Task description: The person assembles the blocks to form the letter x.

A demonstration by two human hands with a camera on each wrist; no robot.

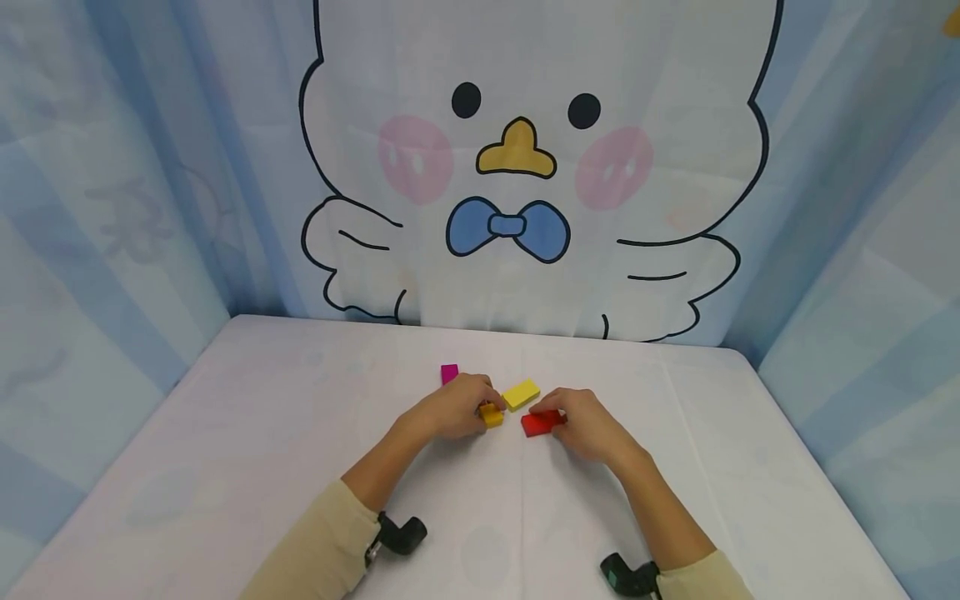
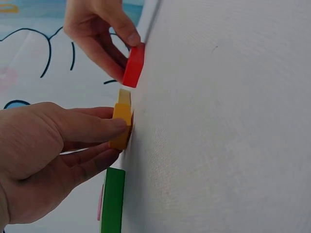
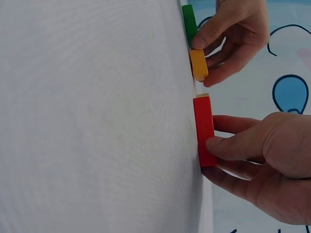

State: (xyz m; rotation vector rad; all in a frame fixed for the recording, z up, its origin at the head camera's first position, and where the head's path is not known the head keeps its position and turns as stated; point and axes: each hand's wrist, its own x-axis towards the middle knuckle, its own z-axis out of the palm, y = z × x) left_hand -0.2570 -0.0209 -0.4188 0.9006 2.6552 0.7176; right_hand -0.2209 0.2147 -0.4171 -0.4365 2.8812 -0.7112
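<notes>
Left hand (image 1: pixel 456 407), pinching orange block (image 1: pixel 492 417); right hand (image 1: pixel 588 425), pinching red block (image 1: pixel 537 425); apparently positioning (next, likely: align, release).

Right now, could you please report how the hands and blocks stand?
Left hand holds orange block. Right hand holds red block. Yellow block close beyond both, possibly in the way.

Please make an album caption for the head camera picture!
Left hand holds an orange block, right hand a red block, near a yellow block.
</notes>
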